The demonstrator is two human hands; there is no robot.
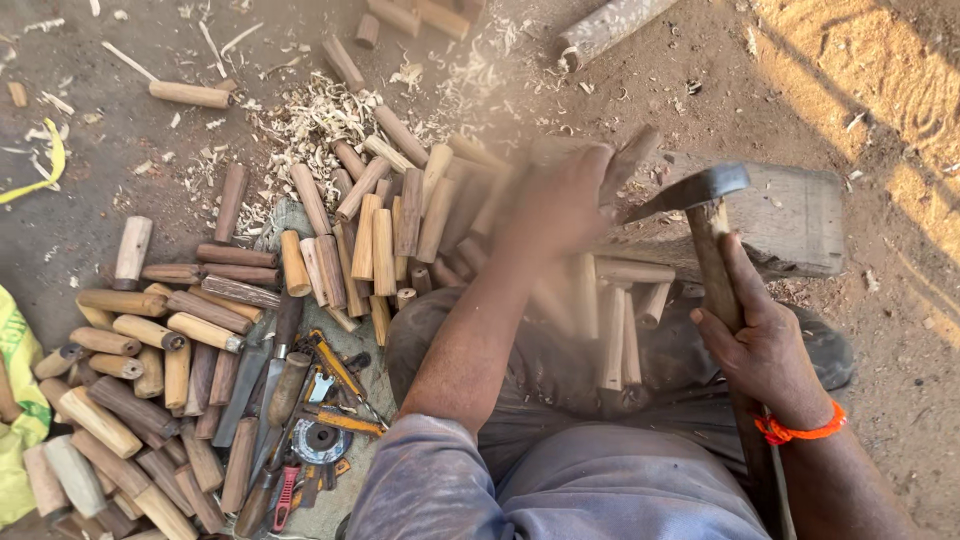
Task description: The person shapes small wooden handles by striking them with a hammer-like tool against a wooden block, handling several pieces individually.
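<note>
While the heap of wooden pegs [190,340] and the loose hand tools [310,400] lie on the ground well off to the left of both grips, we work over the lap. Our left hand [560,205] is blurred with motion, its grip seemingly closed round a short wooden piece [632,152], though we cannot tell how firmly. Just right of it lies the wooden block [790,215]. Our right hand [765,350], wearing an orange wrist thread [800,430], has its grip wrapped tight round the handle of the hammer [700,190], whose iron head hangs just above that grip and beside the left. In our judgement, the piece should rest steady on the block, fingers clear of the head.
</note>
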